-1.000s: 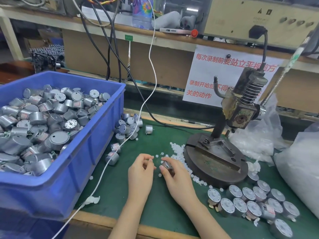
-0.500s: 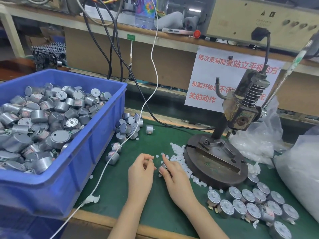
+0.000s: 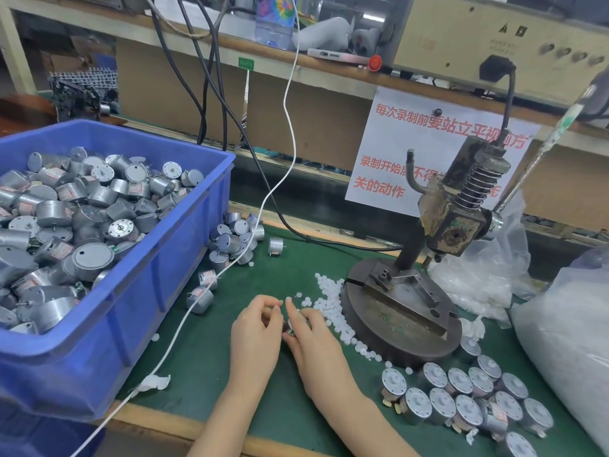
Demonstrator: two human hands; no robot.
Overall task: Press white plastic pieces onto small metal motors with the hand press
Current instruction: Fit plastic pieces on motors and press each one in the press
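1. In front of the hand press [image 3: 458, 222], just left of its round base [image 3: 405, 338], both hands meet over the green mat [image 3: 204, 357].
2. Right hand [image 3: 316, 341]: fingers curled round a small motor [image 3: 292, 328], which is mostly hidden; the forefinger reaches forward.
3. Left hand [image 3: 255, 334]: fingers curled, with thumb and forefinger tips almost together. Whether a piece sits between them is too small to tell.
4. White plastic pieces [image 3: 329, 300] lie loose along the base's left edge. The fixture on the base holds no motor.
5. Likely faults: a piece so small may slip from a pinch and be lost among the loose ones. If set crooked on the shaft, it would probably jam or deform under the press. The white cable [image 3: 204, 291], left of the base, could snag a wrist.
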